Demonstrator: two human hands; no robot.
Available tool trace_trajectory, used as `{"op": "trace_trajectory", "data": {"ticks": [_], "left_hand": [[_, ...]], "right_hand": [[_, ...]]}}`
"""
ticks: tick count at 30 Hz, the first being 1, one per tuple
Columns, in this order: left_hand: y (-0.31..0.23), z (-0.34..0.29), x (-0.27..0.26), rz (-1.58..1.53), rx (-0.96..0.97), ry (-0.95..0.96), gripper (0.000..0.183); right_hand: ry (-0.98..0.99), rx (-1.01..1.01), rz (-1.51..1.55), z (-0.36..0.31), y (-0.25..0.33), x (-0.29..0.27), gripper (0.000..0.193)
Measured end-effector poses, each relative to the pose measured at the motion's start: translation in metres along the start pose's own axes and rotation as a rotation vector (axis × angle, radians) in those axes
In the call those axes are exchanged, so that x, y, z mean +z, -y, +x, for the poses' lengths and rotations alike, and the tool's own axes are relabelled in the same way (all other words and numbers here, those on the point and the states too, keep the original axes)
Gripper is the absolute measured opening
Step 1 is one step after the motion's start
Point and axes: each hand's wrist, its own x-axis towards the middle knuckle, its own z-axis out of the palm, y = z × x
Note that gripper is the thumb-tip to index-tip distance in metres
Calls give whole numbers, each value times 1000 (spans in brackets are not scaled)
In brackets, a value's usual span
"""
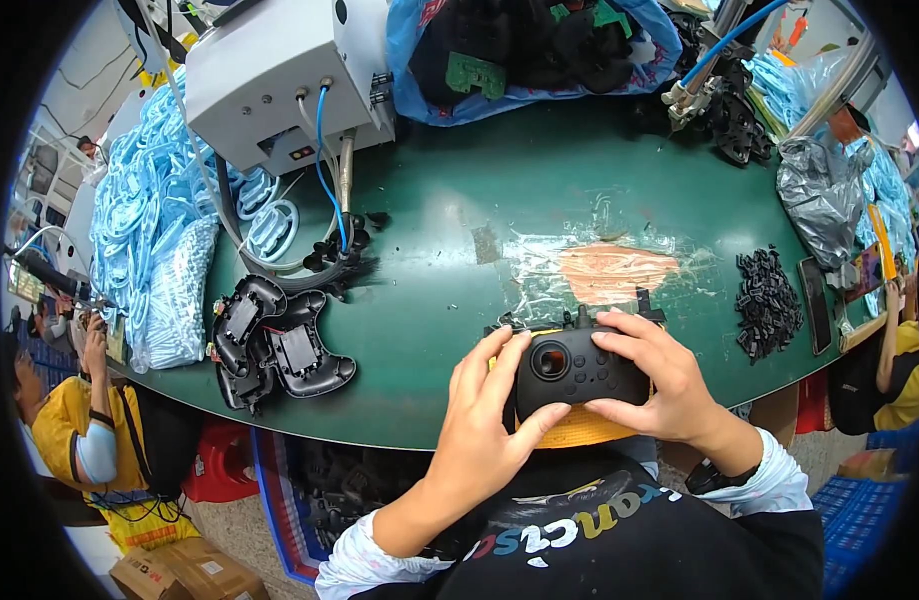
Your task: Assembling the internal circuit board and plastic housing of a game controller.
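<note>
A black game controller shell (583, 368) lies face up near the table's front edge, with a round opening at its left and several small buttons at its right. A yellow pad (582, 428) shows beneath it. My left hand (483, 400) is closed on the shell's left side, fingers at the top edge and thumb at the bottom edge. On the right side my right hand (663, 375) grips it the same way, fingertips over the upper edge. The shell's underside and the grip ends are hidden by my hands.
Open controller halves (285, 345) lie to the left. Small black parts (768, 305) are heaped at the right, beside a dark phone-like slab (814, 305). A grey machine box (280, 85) and a blue bag (420, 95) of black parts stand behind. Other people work at both sides.
</note>
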Motion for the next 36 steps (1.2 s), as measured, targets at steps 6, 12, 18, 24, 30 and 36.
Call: {"op": "trace_trajectory", "data": {"ticks": [6,12,18,24,30,36], "left_hand": [[6,-1,12,-26,-66,43,71],[9,-1,14,-28,-95,72,73],[7,0,11,16,-60,81,77],[5,2,8,-32,-48,90,78],[5,1,11,27,-31,101,78],[6,2,13,26,-18,101,74]], "right_hand": [[74,20,-33,-2,-7,8,65],[113,10,19,2,-13,3,65],[211,16,5,13,-11,-6,60],[219,-123,-59,21,-12,-14,58],[212,-117,27,16,-22,-6,60],[249,-135,-4,20,-24,-9,60]]}}
